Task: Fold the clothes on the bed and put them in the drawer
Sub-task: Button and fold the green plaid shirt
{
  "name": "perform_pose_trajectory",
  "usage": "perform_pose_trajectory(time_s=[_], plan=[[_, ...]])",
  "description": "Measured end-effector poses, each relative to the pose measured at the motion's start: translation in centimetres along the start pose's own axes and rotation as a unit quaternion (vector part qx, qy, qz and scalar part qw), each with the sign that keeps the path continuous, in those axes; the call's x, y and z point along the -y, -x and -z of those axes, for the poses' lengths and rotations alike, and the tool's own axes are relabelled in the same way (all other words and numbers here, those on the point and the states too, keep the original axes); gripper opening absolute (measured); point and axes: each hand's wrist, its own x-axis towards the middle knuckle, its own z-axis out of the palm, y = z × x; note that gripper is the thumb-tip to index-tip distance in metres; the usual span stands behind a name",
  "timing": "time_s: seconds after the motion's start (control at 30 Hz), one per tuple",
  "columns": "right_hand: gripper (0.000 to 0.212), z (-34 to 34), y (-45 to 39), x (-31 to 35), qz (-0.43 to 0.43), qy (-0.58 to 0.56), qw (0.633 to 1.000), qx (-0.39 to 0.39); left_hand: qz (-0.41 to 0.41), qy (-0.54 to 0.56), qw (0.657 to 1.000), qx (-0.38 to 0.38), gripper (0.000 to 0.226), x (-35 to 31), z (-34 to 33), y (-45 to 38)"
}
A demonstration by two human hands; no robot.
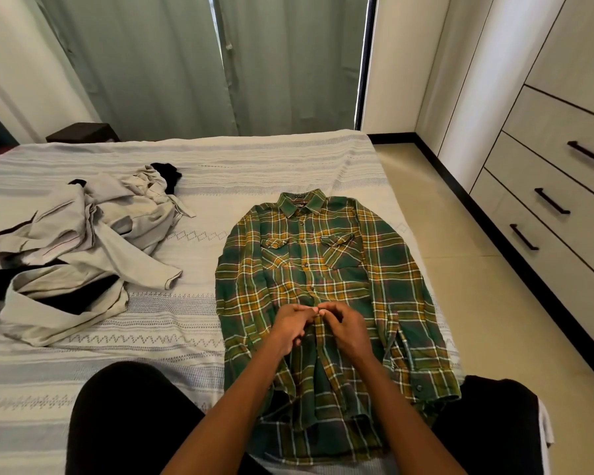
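Black fabric covers my knees [127,416] at the bottom of the head view, pressed up against the near edge of the bed [186,337]. Between them my two forearms reach forward onto the plaid shirt [326,269], a soft flannel in green, mustard and white checks that lies flat and face up on the right side of the bed, collar pointing away from me, sleeves laid down along its sides, hem hanging toward my lap. My left hand [288,327] and my right hand [348,329] meet at the button placket low on the shirt, fingers curled and fingertips pinching the cloth there; I cannot tell whether a button is between them. Higher up the shirt, small dark buttons run in a line and two flapped chest pockets sit either side. The bed cover is pale, woven with grey bands and zigzag and diamond patterns. Off to my left, well apart from the shirt, a rumpled heap of beige and black clothes [79,241] lies unfolded. On the right, across a strip of tiled floor, stand white drawers [563,186] with slim black bar handles, all closed. Beyond the bed hang grey-green pleated curtains [192,63].
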Motion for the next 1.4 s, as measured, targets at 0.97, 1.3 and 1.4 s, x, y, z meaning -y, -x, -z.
perform_pose_trajectory(time_s=[0.97,1.3,1.4], plan=[[0.026,1.0,6.0,1.8,-0.109,0.319,0.938,0.083,-0.216,-0.414,0.882,-0.061,0.027,5.8,-0.4,4.6],[0.022,1.3,6.0,2.3,-0.153,0.262,0.948,0.095,-0.209,-0.471,0.851,-0.103,0.014,5.5,0.2,4.7],[0.021,1.2,6.2,2.6,-0.157,0.255,0.950,0.091,-0.216,-0.467,0.850,-0.114,0.009,5.8,0.5,4.8]])
